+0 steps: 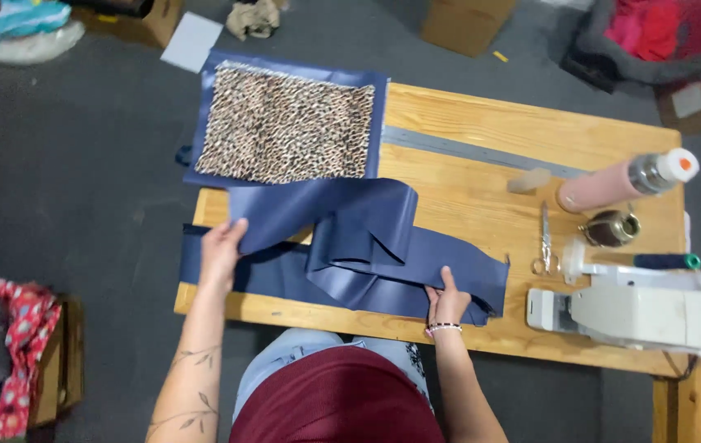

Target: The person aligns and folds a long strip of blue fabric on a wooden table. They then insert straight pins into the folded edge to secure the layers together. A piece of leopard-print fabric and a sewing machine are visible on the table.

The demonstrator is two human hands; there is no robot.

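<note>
- Navy fabric strip (367,246) lies across the near half of the table (465,197), folded over itself in the middle, its ends trailing left past the table edge and right toward the sewing machine (646,312).
- Our left hand (221,254) has its grip closed on the strip's left part, pinching a raised fold by its edge.
- Our right hand (447,302) presses the strip near its right end, thumb on top, fingers curled under the near edge; the grip looks closed on the cloth.
- We judge the step in hand to be straightening or refolding the long strip; a next move would call for both grips to keep even tension so the glossy cloth does not slide or crease.
- Scissors (544,242) lie just right of the strip, points away from us.
- Farther right stand a small dark cup (610,230) and a pink bottle (625,182) lying on its side; we cannot tell what either holds.
- A grey ruler (465,150) runs across the far part.
- At the far left corner a leopard-print panel (285,125) rests on another navy sheet (203,123).
- Beyond, cardboard boxes (465,25) sit on the floor, contents hidden.
</note>
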